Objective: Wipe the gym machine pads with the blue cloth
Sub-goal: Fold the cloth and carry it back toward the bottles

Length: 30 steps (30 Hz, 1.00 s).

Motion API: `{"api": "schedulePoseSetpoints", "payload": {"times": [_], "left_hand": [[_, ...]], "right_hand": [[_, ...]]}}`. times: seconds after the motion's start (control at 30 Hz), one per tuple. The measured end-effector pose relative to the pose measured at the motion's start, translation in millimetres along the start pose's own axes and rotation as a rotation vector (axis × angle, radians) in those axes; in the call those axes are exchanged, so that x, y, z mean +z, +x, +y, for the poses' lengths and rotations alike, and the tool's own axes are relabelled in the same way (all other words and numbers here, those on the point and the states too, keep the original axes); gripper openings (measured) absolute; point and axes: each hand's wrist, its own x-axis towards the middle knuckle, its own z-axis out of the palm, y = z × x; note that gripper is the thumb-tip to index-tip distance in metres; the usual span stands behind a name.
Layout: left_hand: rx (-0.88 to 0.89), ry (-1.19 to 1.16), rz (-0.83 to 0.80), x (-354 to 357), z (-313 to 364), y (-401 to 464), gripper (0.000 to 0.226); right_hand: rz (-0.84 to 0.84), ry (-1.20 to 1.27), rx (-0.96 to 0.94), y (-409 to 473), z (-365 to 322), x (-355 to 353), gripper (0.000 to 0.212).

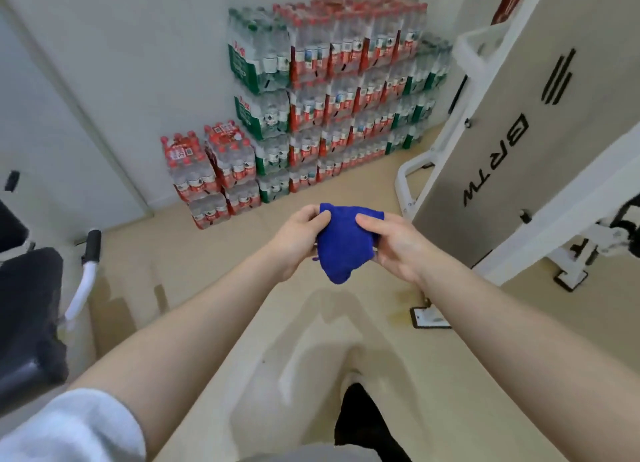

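Note:
A bunched blue cloth point(344, 242) hangs in mid-air in front of me, over the beige floor. My left hand point(298, 238) pinches its left edge, thumb on top. My right hand point(393, 243) grips its right side, fingers wrapped behind it. A black gym machine pad point(27, 309) sits at the left edge, with a white bar and black handle grip point(92, 245) beside it. Neither hand touches the pad.
A tall stack of shrink-wrapped water bottle packs point(332, 94) stands against the far wall. A beige and white weight machine housing point(512, 132) rises on the right, its white frame feet point(429, 318) on the floor. Beige floor point(214, 288) lies between them.

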Motion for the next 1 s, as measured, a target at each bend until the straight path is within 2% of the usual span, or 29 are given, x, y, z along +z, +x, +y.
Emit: {"api": "schedulePoseSetpoints", "payload": {"times": [0.17, 0.27, 0.37, 0.5, 0.6, 0.67, 0.7, 0.77, 0.83, 0.87, 0.93, 1.0], "left_hand": [[-0.051, 0.061, 0.046, -17, 21, 90, 0.027], [-0.129, -0.138, 0.076, -34, 39, 137, 0.024], [-0.114, -0.336, 0.158, -54, 57, 182, 0.023], [-0.130, -0.499, 0.255, -101, 81, 243, 0.036], [-0.125, -0.414, 0.329, -145, 97, 293, 0.028], [-0.122, -0.344, 0.415, -179, 112, 328, 0.025], [-0.119, -0.330, 0.458, -198, 121, 345, 0.023], [-0.093, -0.324, 0.500, -236, 140, 373, 0.019], [-0.043, -0.372, 0.453, -271, 158, 398, 0.013], [-0.021, -0.416, 0.423, -287, 165, 410, 0.012], [0.018, -0.496, 0.405, -314, 176, 432, 0.016], [0.030, -0.481, 0.459, -336, 182, 455, 0.023]], "right_hand": [[-0.170, -0.088, 0.060, 106, -63, -24, 0.021], [-0.221, -0.078, 0.076, 168, -98, -19, 0.017], [-0.235, -0.054, 0.100, 231, -118, -2, 0.020], [-0.210, -0.072, 0.083, 319, -143, 29, 0.021], [-0.202, -0.308, 0.021, 389, -159, 56, 0.032], [-0.185, -0.680, -0.006, 438, -172, 77, 0.047], [-0.170, -0.839, 0.029, 461, -180, 89, 0.055], [-0.176, -0.926, 0.287, 499, -197, 110, 0.075], [-0.344, -0.753, 0.532, 535, -211, 130, 0.086], [-0.432, -0.587, 0.554, 554, -216, 141, 0.082], [-0.489, -0.230, 0.461, 585, -226, 164, 0.055], [-0.460, -0.097, 0.344, 617, -232, 187, 0.029]]}}
